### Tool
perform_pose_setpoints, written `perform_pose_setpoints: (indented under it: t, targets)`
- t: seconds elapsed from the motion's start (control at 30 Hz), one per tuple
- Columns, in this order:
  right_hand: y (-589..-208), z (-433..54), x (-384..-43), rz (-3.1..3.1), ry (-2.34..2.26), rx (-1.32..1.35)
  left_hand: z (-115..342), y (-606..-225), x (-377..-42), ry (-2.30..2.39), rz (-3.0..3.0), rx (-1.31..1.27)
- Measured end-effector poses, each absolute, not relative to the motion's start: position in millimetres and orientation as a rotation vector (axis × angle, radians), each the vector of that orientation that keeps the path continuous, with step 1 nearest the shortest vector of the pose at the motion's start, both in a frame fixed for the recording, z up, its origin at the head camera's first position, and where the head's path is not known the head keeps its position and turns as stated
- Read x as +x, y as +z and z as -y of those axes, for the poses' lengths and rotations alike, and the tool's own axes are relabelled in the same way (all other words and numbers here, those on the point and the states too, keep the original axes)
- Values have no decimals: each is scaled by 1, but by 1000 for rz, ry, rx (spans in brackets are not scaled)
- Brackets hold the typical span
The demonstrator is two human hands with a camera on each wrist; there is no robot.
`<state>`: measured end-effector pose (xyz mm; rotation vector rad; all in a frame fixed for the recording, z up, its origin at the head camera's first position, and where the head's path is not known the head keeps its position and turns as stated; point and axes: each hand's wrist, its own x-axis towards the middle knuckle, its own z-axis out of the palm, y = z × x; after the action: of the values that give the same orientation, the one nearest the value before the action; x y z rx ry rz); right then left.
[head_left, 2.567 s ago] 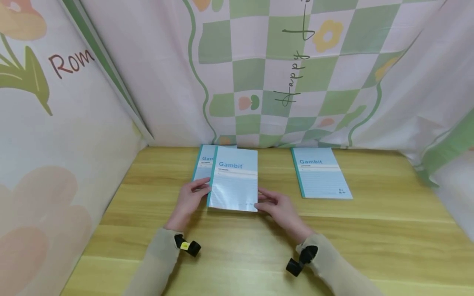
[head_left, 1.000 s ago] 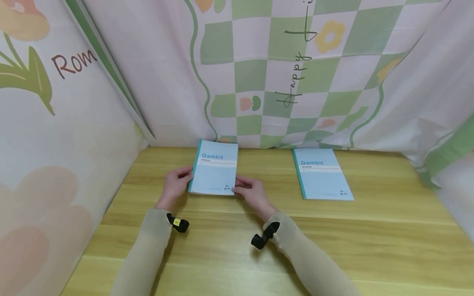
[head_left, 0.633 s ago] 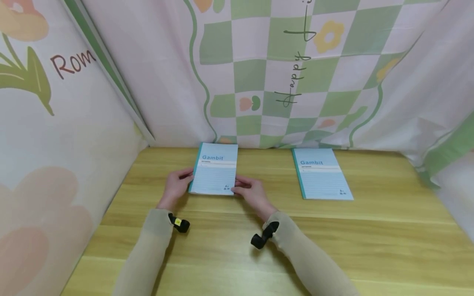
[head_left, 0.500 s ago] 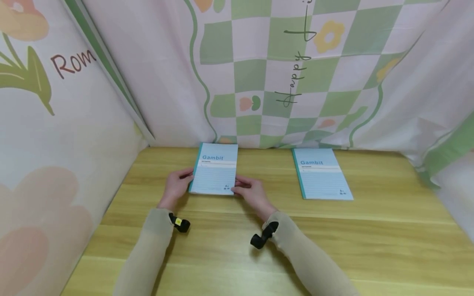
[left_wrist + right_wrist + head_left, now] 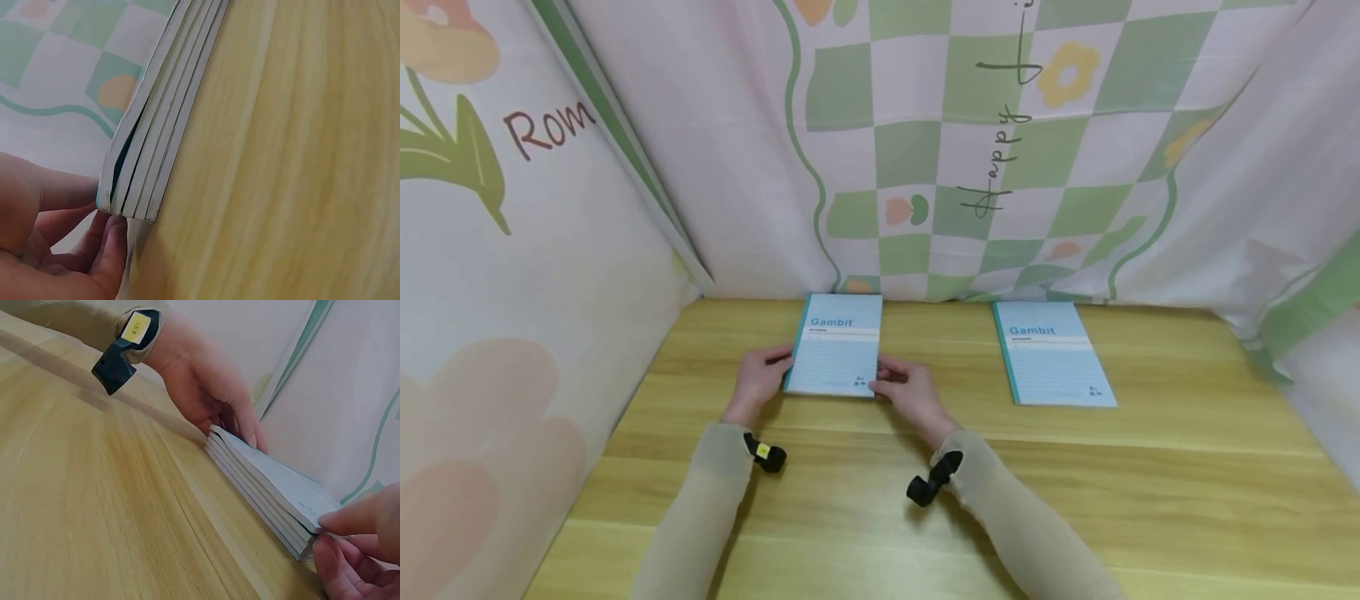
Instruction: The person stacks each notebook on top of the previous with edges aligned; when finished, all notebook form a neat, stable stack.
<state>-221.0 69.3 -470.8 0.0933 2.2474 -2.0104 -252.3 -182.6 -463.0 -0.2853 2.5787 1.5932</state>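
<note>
A stack of several light blue "Gambit" notebooks [image 5: 835,367] with green spines lies at the back left of the table; only the top cover shows in the head view. My left hand [image 5: 760,379] holds the top notebook at its spine side, near the front corner. On the opposite edge, my right hand [image 5: 917,396] pinches its front right corner, thumb on the cover in the right wrist view. That top notebook [image 5: 290,484] lies on the others, with a narrow dark gap under its front edge. In the left wrist view the stack's layered page edges [image 5: 165,119] line up closely.
Another "Gambit" notebook [image 5: 1054,358] lies at the back right of the wooden table [image 5: 865,517]. Behind the table hangs a green-and-white checked curtain [image 5: 910,154]; a printed panel [image 5: 550,333] stands along the left side.
Both hands have carried the top notebook back and left from in front of the stack and lowered it on top. In the last half second its back edge has settled slightly; the hands barely moved.
</note>
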Motion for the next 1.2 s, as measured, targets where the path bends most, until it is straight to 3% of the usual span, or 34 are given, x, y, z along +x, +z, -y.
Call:
perform_pose_setpoints:
  t: [0.47,0.8,1.2]
  targets:
    - [-470,-70,-216,-2299,-1944,47,183,-464,-248,1678,-2553,-326]
    - [-463,-88,-211,-2274,-1986,-8,184,-441,-233,1940,-2494,-330]
    - [-449,-128,-199,-2353,-1963,-126,159,-425,-212,2008,-2571,-103]
